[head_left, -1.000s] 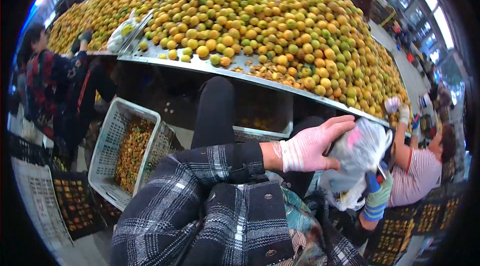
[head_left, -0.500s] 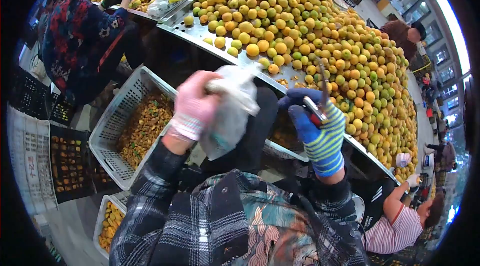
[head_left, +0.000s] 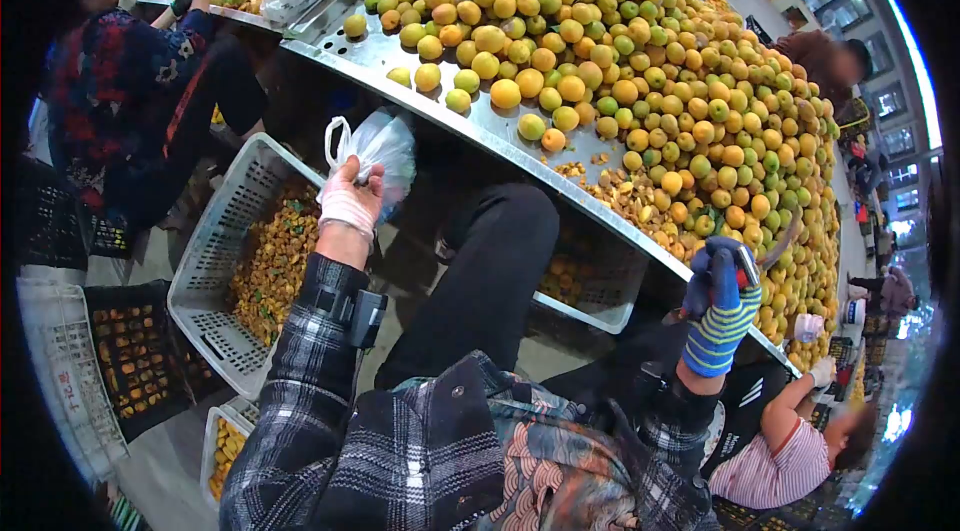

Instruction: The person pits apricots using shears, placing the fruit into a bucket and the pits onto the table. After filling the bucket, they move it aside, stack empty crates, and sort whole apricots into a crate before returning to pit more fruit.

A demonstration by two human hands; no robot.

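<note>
the left hand (head_left: 348,199) is closed in a fist round the neck of a thin plastic bag (head_left: 385,143). the bag stands up from the fist, its long axis toward the far table edge. the right hand (head_left: 722,303), well apart to the right, is curled shut on clippers (head_left: 748,266). the bag hangs just right of a white crate (head_left: 215,261), near the steel table (head_left: 480,121) heaped with fruit (head_left: 620,61).

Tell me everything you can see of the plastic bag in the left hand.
The plastic bag is thin, translucent, whitish film, crumpled and bunched, with one handle loop standing free. The gloved left hand grips it at the neck by the edge of the metal table, near the white crate. Contents cannot be made out.
</note>
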